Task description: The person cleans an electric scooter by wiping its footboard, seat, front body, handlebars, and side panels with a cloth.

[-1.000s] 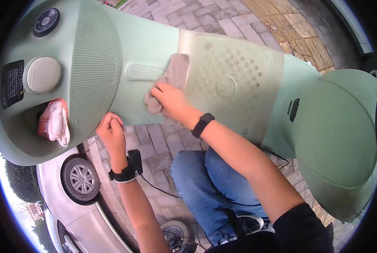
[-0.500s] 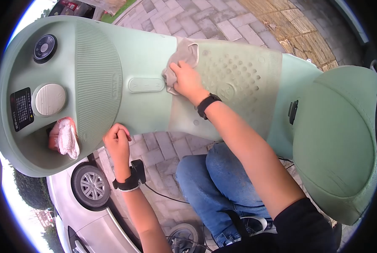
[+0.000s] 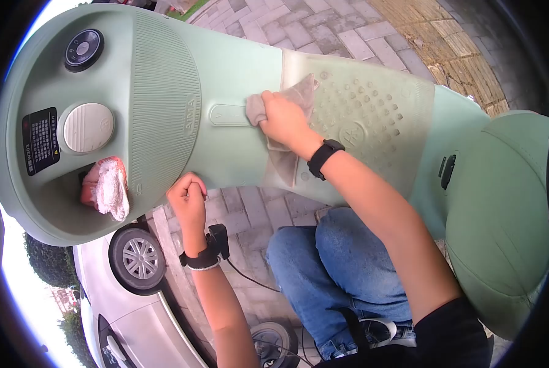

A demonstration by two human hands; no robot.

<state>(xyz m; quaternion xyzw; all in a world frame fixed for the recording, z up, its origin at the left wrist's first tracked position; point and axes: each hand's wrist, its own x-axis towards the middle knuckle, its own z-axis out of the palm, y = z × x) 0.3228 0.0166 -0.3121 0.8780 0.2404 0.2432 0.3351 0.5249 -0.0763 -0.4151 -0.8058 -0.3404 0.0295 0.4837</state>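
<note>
A green electric scooter stretches across the view, with its ribbed front panel [image 3: 164, 92] on the left and a beige footboard mat [image 3: 372, 141] in the middle. My right hand [image 3: 283, 119] is closed on a grey cloth [image 3: 299, 95], bunched in the fingers, with loose ends spread over the mat's left edge. Just left of that hand is a pale oval plate [image 3: 228, 115]. My left hand [image 3: 188, 195] is curled into a loose fist at the panel's lower edge; I see nothing in it.
A pink and white cloth [image 3: 112, 187] sits in the scooter's front pocket, near a round cap [image 3: 88, 127] and a black label [image 3: 41, 141]. The green seat [image 3: 501, 208] is at right. A silver car [image 3: 124, 306] stands on the paving at lower left.
The cloth has spread out, its loose ends now showing above and below my right hand. The scooter and both hands appear shifted rightward in view. My left hand keeps its place at the panel.
</note>
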